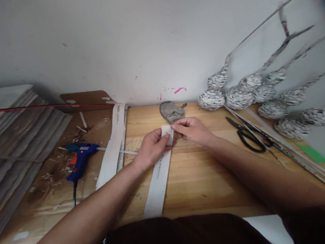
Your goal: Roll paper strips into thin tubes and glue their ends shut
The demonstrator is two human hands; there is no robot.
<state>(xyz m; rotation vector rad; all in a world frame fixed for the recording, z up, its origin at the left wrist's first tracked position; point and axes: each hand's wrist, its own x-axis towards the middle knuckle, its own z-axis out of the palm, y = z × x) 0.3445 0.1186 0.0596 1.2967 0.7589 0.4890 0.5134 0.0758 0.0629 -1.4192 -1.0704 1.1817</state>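
Observation:
A long white printed paper strip (158,179) runs from the table's front edge up to my hands. My left hand (153,144) is closed on the strip near its far end, with the thumb pressed on top and fingers beneath. At the strip's upper right corner, my right hand (190,130) pinches the paper between thumb and fingers. Just beyond the hands lies a crumpled grey cloth (172,111). To the left is a stack of similar paper strips (109,159), lying lengthwise.
A blue glue gun (81,159) with a red light rests on stained cardboard (93,127). Bundled grey strips (25,145) are piled far left. Black scissors (247,135) lie right, beside thin paper rods (284,142). Several woven paper gourds (212,99) stand against the wall.

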